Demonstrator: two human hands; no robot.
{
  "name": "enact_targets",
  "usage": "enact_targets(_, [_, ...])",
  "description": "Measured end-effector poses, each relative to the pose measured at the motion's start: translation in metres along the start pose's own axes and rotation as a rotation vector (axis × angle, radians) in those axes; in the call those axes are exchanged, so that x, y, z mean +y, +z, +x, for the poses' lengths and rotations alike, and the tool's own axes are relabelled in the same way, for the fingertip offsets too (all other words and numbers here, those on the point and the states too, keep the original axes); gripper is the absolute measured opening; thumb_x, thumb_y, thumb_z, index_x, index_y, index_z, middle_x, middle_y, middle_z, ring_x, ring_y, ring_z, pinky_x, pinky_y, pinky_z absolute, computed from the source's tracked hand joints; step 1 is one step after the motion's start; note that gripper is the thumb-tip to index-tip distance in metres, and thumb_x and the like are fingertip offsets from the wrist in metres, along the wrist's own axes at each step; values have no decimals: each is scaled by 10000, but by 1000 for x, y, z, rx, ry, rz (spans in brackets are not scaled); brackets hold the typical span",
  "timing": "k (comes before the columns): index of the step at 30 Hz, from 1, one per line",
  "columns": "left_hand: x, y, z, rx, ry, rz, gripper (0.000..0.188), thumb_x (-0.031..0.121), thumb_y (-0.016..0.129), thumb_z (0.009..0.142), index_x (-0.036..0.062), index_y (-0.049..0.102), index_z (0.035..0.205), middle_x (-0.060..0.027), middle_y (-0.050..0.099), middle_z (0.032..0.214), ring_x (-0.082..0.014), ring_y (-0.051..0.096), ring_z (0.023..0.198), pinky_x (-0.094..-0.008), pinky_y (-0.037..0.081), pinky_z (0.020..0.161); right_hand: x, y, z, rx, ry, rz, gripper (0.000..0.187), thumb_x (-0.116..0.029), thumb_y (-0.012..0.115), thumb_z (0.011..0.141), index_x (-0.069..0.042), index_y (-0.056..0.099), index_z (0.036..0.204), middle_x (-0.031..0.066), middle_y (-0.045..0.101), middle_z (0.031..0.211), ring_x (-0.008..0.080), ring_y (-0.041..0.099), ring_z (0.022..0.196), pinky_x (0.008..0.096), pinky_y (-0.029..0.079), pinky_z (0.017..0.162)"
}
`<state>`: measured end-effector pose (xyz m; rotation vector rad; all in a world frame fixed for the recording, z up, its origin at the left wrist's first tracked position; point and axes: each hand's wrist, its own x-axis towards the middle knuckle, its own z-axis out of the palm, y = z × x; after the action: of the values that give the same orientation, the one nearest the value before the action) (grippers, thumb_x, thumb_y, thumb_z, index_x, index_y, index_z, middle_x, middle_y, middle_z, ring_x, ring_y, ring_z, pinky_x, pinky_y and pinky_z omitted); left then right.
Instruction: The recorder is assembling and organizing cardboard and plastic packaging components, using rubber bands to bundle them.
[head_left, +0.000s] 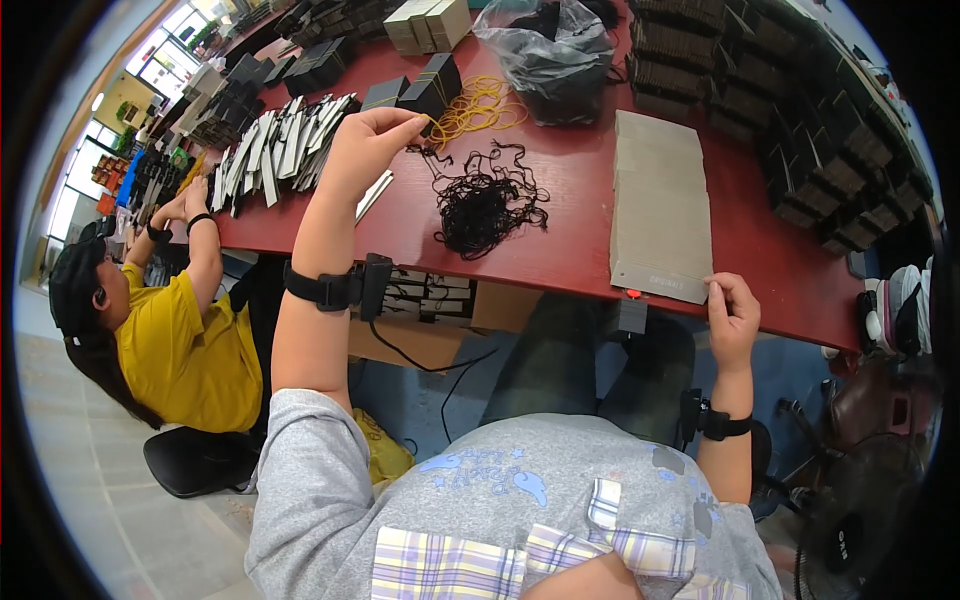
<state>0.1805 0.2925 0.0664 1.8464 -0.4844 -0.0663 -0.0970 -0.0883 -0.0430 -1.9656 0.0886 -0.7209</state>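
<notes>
My right hand pinches the near right corner of a grey card. That card is the nearest in a long overlapping row of grey-beige cards on the red table. My left hand is raised over the table with thumb and fingertips pressed together. Whatever is between those fingertips is too small to make out. Just beyond them lies a loose heap of yellow rubber bands. Below and to the right of that hand, a tangle of black cords spreads on the table.
Dark card stacks stand behind the bands, beside a bag-lined bin. More stacks line the right side. White strips lie at left, near a co-worker in yellow. A small dark block sits at the table's front edge.
</notes>
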Motion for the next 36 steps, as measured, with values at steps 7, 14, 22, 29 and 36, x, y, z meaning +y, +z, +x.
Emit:
enact_targets(7, [-1,1,-2,-72,2,-191,228,226,572,994,15,659,979,13,584,742,-60,543,680,-202,430,631,3,1,-1,0,-43,-20,58,-30,583,919,5,629,914,-25,503,698,34,412,606,204,330,552])
enact_targets(14, [13,39,-1,-92,-187,-484,333,359,478,1027,70,607,923,-51,626,781,-156,605,742,-320,491,713,-25,-5,18,-9,59,132,69,-30,582,932,16,629,953,-26,544,780,32,452,677,198,357,599])
enact_targets(22, [55,90,-16,-369,-177,-566,355,380,517,1005,53,652,977,-98,709,906,-159,668,774,-297,554,740,-122,94,77,-303,-106,3,340,-116,675,873,25,619,1178,72,648,948,99,593,733,254,484,667])
enact_targets(29, [59,95,-26,-149,-141,-338,353,338,499,1014,26,663,998,-115,712,950,-186,681,834,-316,537,769,-103,126,102,-407,-3,-98,242,-151,588,870,10,663,1034,243,658,894,411,634,839,464,494,780])
enact_targets(36, [13,38,-6,33,-335,-500,262,295,533,983,71,623,881,-78,689,839,-214,691,805,-349,541,738,-106,121,101,-454,205,-70,262,-115,502,875,-12,686,1031,229,674,932,409,640,896,453,500,802])
